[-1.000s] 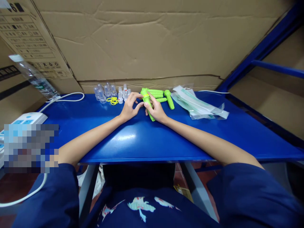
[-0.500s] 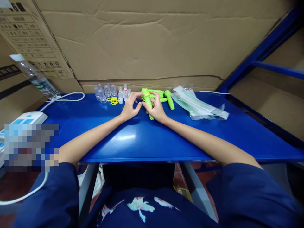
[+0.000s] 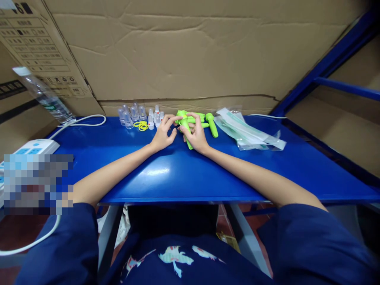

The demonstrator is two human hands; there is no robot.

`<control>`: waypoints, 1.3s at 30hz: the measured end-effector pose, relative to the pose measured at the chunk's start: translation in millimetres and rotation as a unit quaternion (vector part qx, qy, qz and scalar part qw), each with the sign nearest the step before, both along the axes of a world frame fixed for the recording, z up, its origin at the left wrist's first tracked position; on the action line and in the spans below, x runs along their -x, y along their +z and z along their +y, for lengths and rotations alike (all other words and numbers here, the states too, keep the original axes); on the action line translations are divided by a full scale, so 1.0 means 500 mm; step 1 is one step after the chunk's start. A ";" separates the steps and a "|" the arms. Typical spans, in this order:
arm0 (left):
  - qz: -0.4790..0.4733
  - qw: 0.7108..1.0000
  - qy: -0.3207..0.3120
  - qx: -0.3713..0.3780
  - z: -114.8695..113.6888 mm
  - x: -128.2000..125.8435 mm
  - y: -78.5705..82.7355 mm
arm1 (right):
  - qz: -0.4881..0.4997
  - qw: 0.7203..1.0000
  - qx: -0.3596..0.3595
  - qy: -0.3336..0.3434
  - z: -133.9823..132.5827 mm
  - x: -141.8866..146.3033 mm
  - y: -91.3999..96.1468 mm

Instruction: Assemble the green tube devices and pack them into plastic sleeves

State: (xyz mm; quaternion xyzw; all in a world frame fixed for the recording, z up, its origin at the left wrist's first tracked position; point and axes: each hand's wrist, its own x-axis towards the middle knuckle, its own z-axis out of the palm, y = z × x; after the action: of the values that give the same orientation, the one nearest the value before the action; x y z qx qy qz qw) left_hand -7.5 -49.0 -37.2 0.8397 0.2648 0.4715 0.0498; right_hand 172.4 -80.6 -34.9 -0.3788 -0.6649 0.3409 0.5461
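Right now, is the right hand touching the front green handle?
Touching: the head view shows the right hand gripping the green handle, thumb against its side.

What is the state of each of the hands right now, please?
Left hand: partly open, at the upper end of the green piece.
Right hand: closed around that piece, holding it.

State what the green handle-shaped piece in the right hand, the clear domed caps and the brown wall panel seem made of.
Green handle-shaped piece: probably moulded plastic, satin, from its even colour. Clear domed caps: likely glossy plastic, transparent with highlights; glass isn't ruled out. Brown wall panel: matt cardboard, by its creases.
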 end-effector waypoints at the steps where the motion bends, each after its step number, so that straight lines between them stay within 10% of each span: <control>1: 0.003 1.000 0.003 0.002 0.000 0.000 0.000 | -0.003 1.000 -0.002 0.000 0.000 0.000 0.000; 18: -0.021 0.999 -0.031 -0.034 0.018 -0.003 -0.017 | -0.032 0.998 -0.056 0.015 0.025 -0.005 -0.027; 39: -0.190 0.964 -0.053 0.181 0.024 -0.006 -0.009 | -0.123 0.983 -0.110 0.076 0.028 -0.007 -0.035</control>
State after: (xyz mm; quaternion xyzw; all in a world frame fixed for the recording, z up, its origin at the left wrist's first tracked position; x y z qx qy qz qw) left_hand -4.5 -37.2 -41.7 0.7244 0.2862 0.5636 0.2751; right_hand 175.9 -66.4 -52.5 -0.3037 -0.7871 0.2576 0.4710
